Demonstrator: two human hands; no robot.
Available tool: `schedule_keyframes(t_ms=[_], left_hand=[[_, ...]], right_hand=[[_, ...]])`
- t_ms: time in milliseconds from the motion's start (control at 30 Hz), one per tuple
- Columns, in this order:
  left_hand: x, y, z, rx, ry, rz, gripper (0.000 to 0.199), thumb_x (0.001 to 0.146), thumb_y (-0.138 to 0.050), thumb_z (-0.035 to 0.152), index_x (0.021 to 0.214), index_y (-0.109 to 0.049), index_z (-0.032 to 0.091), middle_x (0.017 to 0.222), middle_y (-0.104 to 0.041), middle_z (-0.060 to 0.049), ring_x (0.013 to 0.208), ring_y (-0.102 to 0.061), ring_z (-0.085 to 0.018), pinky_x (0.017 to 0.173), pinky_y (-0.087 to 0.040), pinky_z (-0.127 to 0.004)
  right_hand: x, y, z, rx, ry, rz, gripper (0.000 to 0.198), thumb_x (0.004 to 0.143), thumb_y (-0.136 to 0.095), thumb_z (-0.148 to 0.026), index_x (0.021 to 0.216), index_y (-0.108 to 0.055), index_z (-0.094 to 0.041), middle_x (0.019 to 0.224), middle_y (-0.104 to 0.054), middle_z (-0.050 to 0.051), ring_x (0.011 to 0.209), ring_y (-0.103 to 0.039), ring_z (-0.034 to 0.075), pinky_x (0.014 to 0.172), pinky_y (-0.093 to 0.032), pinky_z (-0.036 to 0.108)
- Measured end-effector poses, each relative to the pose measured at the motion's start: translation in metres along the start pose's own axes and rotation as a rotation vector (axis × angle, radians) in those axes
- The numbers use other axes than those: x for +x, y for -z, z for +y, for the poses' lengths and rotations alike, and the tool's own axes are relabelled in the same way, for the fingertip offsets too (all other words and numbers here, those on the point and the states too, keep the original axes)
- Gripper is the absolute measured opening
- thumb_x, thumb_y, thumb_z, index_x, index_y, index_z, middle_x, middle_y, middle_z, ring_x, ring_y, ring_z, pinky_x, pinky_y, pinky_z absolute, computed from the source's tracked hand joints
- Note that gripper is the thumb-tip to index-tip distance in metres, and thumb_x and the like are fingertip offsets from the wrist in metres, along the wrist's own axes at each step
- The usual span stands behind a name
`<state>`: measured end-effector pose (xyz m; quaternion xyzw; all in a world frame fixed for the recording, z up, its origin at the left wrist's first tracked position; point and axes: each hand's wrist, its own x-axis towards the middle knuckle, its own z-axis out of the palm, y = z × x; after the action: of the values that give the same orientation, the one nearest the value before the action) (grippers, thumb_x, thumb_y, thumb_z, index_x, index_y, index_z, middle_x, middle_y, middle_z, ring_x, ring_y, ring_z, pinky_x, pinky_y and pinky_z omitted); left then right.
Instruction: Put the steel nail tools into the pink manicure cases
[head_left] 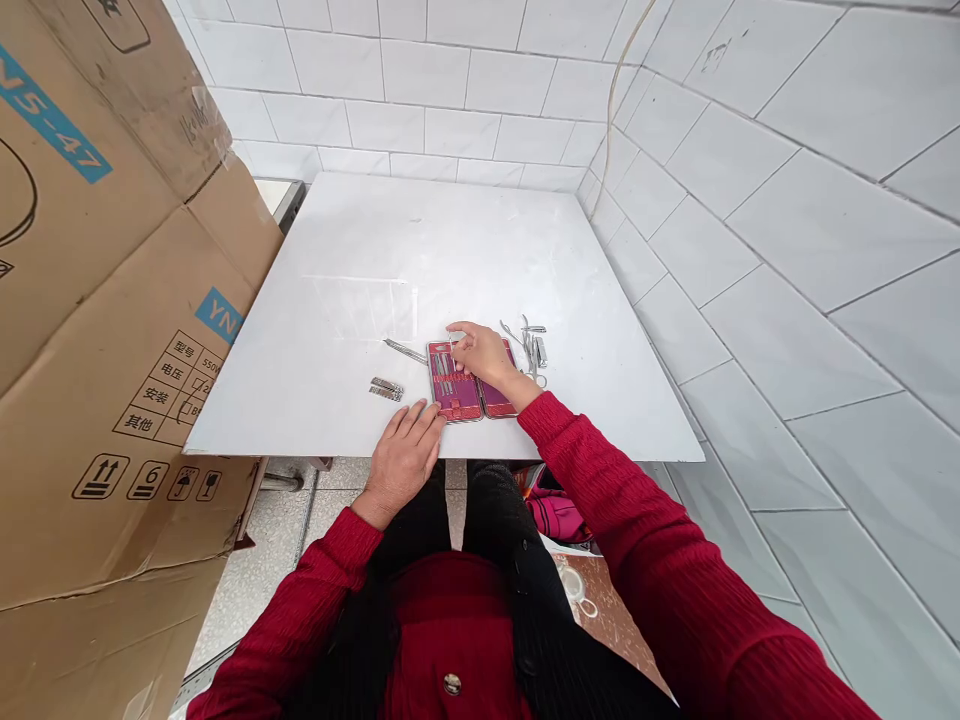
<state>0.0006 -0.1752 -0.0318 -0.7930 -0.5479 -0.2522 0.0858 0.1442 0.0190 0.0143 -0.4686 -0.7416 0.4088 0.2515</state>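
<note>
While the flattened left hand [405, 450] touches a case [459, 409], right hand [484, 356] pinching slim tool [451, 345]

Open red-and-purple case [461, 398]: one
Bare hands [405, 452] [486, 356] at case: two
Silver metal clippers [541, 351] right of case: two
Flat white worktop [480, 240]: one
</note>
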Motion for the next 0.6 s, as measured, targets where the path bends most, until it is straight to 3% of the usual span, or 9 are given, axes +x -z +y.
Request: schedule_keyframes(t_ms=[267, 600], left_hand=[[0.0017, 0.0001, 0.0002, 0.024, -0.013, 0.013, 0.039, 0.100, -0.047, 0.014, 0.137, -0.059, 0.018, 0.145, -0.061, -0.010, 0.139, -0.053, -0.028, 0.115, -0.044, -0.049], [0.0016, 0.0001, 0.0004, 0.048, -0.029, 0.020, 0.035, 0.100, -0.048, 0.015, 0.133, -0.060, 0.015, 0.145, -0.061, -0.010, 0.138, -0.054, -0.029, 0.116, -0.043, -0.048]], right_hand=[[-0.0052, -0.0017, -0.0001, -0.028, -0.012, -0.011, 0.055, 0.083, -0.053, -0.011, 0.136, -0.063, -0.017, 0.063, -0.068, -0.003, 0.056, -0.065, 0.016, 0.063, -0.056, 0.027], [-0.0082, -0.0007, -0.0031, -0.225, 0.020, 0.016, 0.034, 0.088, -0.052, -0.011, 0.113, -0.074, -0.018, 0.069, -0.072, -0.001, 0.062, -0.067, 0.015, 0.074, -0.053, 0.027]])
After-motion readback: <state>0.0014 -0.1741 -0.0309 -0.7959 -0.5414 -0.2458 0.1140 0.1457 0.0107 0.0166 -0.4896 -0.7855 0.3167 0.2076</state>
